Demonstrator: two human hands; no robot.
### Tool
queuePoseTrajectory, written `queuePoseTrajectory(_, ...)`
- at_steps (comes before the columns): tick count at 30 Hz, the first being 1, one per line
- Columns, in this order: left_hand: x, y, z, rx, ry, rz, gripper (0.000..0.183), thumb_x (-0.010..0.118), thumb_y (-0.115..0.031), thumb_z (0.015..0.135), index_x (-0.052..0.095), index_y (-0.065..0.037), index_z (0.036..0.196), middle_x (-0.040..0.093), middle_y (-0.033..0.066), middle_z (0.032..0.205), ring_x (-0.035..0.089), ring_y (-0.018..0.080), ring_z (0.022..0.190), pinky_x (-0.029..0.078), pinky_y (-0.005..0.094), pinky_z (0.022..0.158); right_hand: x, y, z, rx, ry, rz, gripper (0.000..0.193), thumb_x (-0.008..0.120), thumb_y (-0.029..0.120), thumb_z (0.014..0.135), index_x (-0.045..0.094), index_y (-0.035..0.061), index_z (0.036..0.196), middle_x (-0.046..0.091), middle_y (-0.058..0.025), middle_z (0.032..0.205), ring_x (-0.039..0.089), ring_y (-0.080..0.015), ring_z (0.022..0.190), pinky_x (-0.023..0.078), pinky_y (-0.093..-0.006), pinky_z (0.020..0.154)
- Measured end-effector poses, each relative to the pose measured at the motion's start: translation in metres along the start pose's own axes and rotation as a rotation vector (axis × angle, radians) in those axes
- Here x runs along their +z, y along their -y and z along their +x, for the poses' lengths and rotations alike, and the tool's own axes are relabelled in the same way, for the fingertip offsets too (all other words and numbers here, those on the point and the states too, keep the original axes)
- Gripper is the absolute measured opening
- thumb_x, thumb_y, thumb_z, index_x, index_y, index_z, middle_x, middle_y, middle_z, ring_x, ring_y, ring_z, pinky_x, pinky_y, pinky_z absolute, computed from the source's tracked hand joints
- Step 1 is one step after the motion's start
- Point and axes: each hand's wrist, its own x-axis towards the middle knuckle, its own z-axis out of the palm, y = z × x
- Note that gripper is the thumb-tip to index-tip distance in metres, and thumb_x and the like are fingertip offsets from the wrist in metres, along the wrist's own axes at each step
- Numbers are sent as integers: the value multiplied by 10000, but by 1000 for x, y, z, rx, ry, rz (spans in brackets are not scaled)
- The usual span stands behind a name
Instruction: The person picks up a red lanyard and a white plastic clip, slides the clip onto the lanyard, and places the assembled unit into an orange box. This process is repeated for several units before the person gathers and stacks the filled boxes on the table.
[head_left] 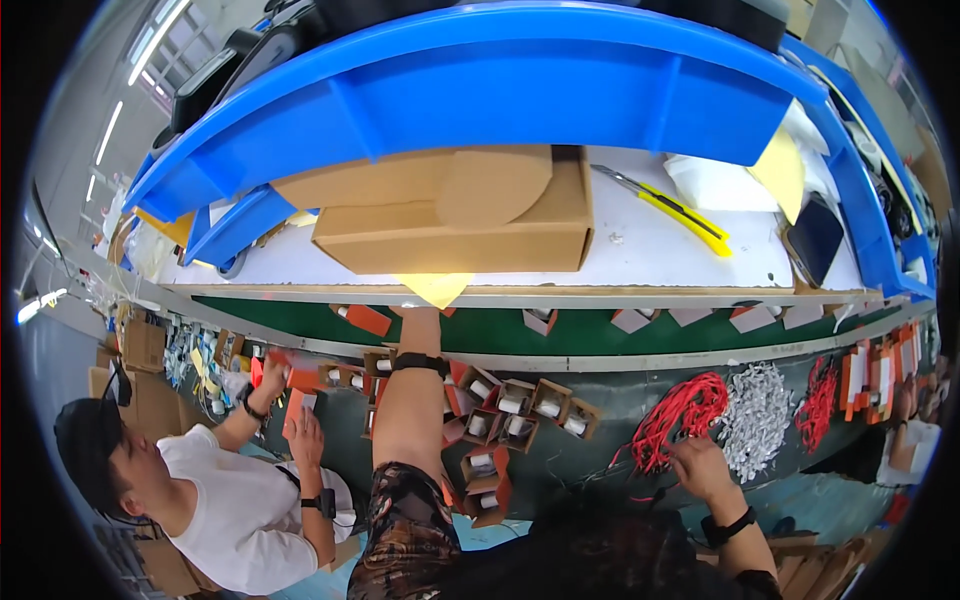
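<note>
My left arm reaches forward to the green conveyor belt (480, 325). My left hand (420, 316) is mostly hidden under the shelf edge, so its fingers and anything in them do not show. Beside the arm stand several small open boxes (517, 405) with white cylindrical items inside. At the right, my right hand (702, 468) rests at the lower edge of a pile of red cords (680, 415), fingers curled in and closed on a cord. Just right of that lies a heap of white cords (757, 420), then a smaller red bundle (818, 405).
Above the belt, a shelf (640, 270) carries a cardboard box (460, 235), a yellow utility knife (680, 215), a dark phone (815, 240) and a large blue bin (480, 90). A co-worker (230, 500) in a white shirt handles orange boxes at left. Orange-and-white boxes (880, 370) stand far right.
</note>
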Motion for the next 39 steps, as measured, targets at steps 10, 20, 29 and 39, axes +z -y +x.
queuePoseTrajectory(10, -19, -33, -7, 33, 17, 72, 460, 428, -408, 994, 482, -106, 1337, 529, 115, 1335, 513, 310, 1209, 428, 497, 1046, 3, -10, -16, 72, 20, 43, 168, 679, 154, 803, 697, 76, 951, 638, -117, 795, 634, -325, 777, 506, -430, 707)
queuePoseTrajectory(20, 25, -156, -103, -160, -224, 131, 134, 515, -138, 940, 590, -28, 942, 613, 126, 987, 574, 260, 982, 422, 486, 961, 54, -84, -51, 376, 177, -6, 253, 666, 194, 820, 676, 84, 1048, 678, -142, 987, 639, -347, 965, 517, -452, 811)
queuePoseTrajectory(29, 48, -90, -436, -342, 75, 51, 165, 581, -68, 910, 652, -56, 1058, 669, 46, 1009, 592, 124, 852, 482, 298, 824, 150, -77, -26, 251, 301, 165, 285, 704, 364, 794, 707, 106, 913, 694, -128, 884, 671, -343, 842, 532, -466, 730)
queuePoseTrajectory(39, -45, 11, -567, -444, -205, 823, 116, 625, -172, 930, 606, -103, 1021, 617, -12, 893, 552, 125, 803, 468, 325, 766, 164, -76, -73, 24, 196, 352, 318, 724, 357, 792, 678, 89, 958, 656, -76, 871, 652, -296, 846, 521, -436, 721)
